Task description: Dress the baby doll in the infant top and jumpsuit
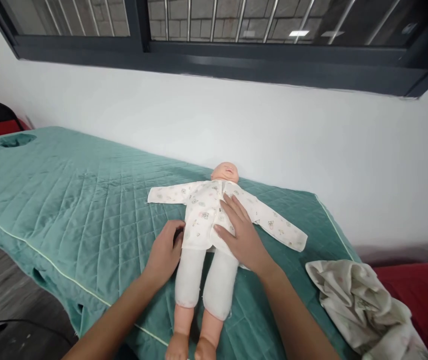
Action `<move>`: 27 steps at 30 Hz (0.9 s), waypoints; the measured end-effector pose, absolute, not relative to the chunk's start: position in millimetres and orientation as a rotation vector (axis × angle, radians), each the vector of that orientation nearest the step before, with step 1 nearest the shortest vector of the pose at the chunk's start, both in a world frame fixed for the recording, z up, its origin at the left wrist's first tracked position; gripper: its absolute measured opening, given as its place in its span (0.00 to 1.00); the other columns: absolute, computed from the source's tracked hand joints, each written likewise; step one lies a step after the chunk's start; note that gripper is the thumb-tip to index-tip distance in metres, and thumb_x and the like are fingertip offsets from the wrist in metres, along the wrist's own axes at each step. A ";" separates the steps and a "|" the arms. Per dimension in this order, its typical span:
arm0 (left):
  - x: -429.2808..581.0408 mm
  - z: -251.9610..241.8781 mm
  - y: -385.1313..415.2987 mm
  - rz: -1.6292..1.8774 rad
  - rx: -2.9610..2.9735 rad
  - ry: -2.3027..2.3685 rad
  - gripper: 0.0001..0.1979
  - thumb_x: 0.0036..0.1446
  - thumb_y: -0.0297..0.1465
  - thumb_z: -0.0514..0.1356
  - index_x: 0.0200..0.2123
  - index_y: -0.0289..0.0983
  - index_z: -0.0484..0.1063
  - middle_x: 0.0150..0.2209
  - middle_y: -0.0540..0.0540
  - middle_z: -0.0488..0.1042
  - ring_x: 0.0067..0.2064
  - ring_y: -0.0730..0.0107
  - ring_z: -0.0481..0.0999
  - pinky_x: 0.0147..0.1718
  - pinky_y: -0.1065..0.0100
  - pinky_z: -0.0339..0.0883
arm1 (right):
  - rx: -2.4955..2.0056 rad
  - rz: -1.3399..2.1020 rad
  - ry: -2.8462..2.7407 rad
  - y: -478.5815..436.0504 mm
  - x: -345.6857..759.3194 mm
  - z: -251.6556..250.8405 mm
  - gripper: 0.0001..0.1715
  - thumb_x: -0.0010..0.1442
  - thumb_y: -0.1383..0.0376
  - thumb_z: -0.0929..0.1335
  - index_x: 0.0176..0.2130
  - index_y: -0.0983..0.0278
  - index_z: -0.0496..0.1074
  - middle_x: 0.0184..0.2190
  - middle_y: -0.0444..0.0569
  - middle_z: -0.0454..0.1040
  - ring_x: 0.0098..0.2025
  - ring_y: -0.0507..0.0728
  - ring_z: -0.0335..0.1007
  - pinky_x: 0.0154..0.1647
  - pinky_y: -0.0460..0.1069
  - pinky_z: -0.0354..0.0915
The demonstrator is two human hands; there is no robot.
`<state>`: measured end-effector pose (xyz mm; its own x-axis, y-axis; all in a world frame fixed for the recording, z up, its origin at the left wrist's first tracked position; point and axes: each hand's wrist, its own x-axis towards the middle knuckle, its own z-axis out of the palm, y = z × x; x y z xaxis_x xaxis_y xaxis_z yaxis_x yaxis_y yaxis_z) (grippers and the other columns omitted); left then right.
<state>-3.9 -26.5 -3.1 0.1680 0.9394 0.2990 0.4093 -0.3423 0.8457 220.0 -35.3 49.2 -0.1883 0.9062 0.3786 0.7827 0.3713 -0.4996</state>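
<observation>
A baby doll [225,172] lies on its back on a green quilted cover, head toward the wall. It wears a white printed long-sleeved top [202,210], both sleeves spread outward; no doll hands show at the cuffs. The upper legs are white, the lower legs and feet bare. My right hand [242,232] rests on the front of the top, fingers spread. My left hand [167,250] is at the top's lower side edge, its fingers curled by the hem; whether they pinch the cloth is hidden.
Crumpled pale printed cloth [364,305] lies at the right edge beside something red [420,290]. The green bed [86,200] extends left, with a face hole [16,140]. A white wall [161,115] and barred window stand behind. A dark cable crosses the floor at lower left.
</observation>
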 end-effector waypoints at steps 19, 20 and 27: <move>-19.3 -12.1 -39.1 0.873 2.030 1.316 0.14 0.60 0.34 0.56 0.49 0.39 0.67 0.47 0.43 0.73 0.50 0.55 0.71 0.51 0.54 0.63 | -1.718 0.413 -1.275 -118.3 218.0 4.4 0.22 0.61 0.63 0.65 0.55 0.59 0.66 0.53 0.51 0.71 0.54 0.59 0.68 0.56 0.57 0.65; -18.8 -11.9 -39.4 0.868 2.034 1.329 0.13 0.60 0.34 0.57 0.48 0.39 0.68 0.46 0.43 0.74 0.50 0.55 0.71 0.51 0.55 0.63 | -1.766 0.385 -1.257 -116.3 217.6 4.1 0.20 0.60 0.63 0.66 0.52 0.60 0.67 0.50 0.51 0.72 0.51 0.59 0.69 0.53 0.56 0.66; -13.0 -11.9 -39.1 0.871 2.149 1.384 0.06 0.60 0.31 0.53 0.37 0.40 0.69 0.37 0.45 0.73 0.42 0.56 0.71 0.44 0.56 0.62 | -1.967 0.301 -1.204 -117.0 210.8 9.8 0.05 0.58 0.62 0.65 0.35 0.61 0.67 0.31 0.46 0.73 0.33 0.57 0.67 0.35 0.51 0.61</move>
<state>-13.0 -39.1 -11.9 0.3017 0.9145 0.2696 0.6388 -0.4038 0.6549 210.8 -117.0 9.8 0.5204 0.8320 0.1924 0.6436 -0.2340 -0.7287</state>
